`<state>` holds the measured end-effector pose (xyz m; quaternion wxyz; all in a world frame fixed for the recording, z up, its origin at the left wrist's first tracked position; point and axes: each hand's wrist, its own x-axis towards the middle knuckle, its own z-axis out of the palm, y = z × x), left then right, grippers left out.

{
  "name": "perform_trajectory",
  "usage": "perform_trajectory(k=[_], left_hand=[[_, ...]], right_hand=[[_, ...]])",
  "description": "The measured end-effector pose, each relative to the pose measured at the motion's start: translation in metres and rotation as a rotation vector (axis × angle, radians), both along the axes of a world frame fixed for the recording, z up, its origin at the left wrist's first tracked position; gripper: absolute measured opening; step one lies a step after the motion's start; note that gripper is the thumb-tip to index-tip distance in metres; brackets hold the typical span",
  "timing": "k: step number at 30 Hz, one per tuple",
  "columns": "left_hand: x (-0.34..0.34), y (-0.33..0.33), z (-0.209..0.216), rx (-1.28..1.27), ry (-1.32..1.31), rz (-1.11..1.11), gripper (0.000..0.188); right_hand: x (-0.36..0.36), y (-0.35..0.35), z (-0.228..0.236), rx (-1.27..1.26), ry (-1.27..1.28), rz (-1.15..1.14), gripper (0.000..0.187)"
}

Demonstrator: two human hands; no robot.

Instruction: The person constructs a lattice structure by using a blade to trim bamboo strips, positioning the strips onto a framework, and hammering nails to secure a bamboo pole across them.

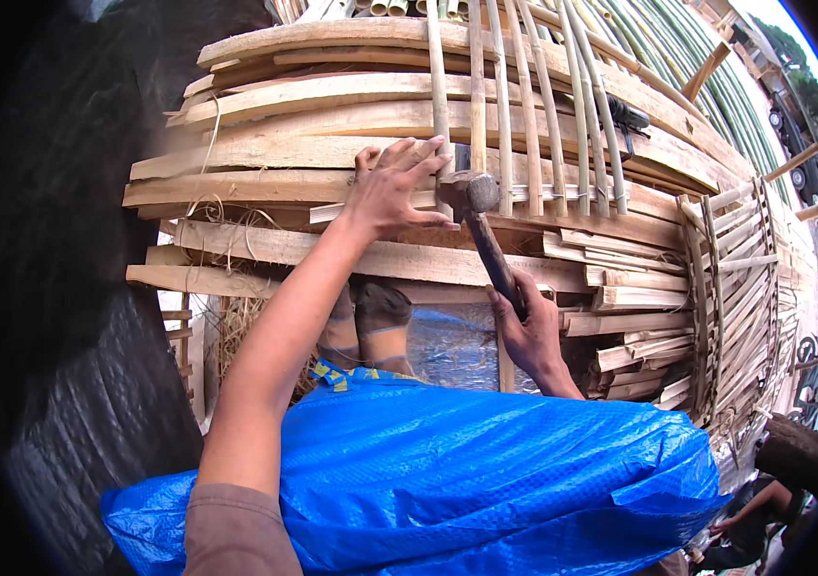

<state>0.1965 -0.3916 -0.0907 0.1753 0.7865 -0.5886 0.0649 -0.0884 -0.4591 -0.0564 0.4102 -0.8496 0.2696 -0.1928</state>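
Spread fingers of my left hand (392,190) reach across the lower end of the leftmost slender pole (436,67), the thumb held apart. My right hand (530,331) is wrapped around the dark handle of a hammer (493,252). The hammer's metal head lies just beside my left fingertips, over the pole ends. Several more slender poles (531,106) run away from me side by side, their near ends over a thin wooden strip (327,213). Whether a nail sits under the hammer head cannot be made out.
Long wooden planks (284,125) lie stacked crosswise beneath the poles. Bound slats (735,259) stand at the right, near loose split pieces (639,326). A blue tarp (486,461) covers my lap; black sheeting (83,413) hangs left. Another person (755,514) is at lower right.
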Motion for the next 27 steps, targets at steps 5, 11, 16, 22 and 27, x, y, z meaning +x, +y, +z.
perform_trajectory(k=[5,11,16,22,27], left_hand=[[0.002,-0.004,0.003,0.035,-0.046,-0.065,0.11],[0.009,-0.008,-0.012,-0.031,-0.154,-0.091,0.116],[0.012,-0.011,-0.014,0.022,-0.202,-0.089,0.115],[0.016,-0.012,-0.014,-0.026,-0.252,-0.122,0.115],[0.019,-0.013,-0.009,-0.004,-0.256,-0.178,0.119]], right_hand=[[0.003,0.001,-0.011,-0.035,-0.007,-0.003,0.032],[0.004,0.003,-0.007,0.038,-0.049,-0.079,0.029],[-0.004,0.002,-0.004,0.012,-0.069,-0.101,0.03],[-0.014,-0.002,-0.016,0.2,-0.117,-0.167,0.031],[-0.023,-0.002,-0.023,0.226,-0.092,-0.164,0.027]])
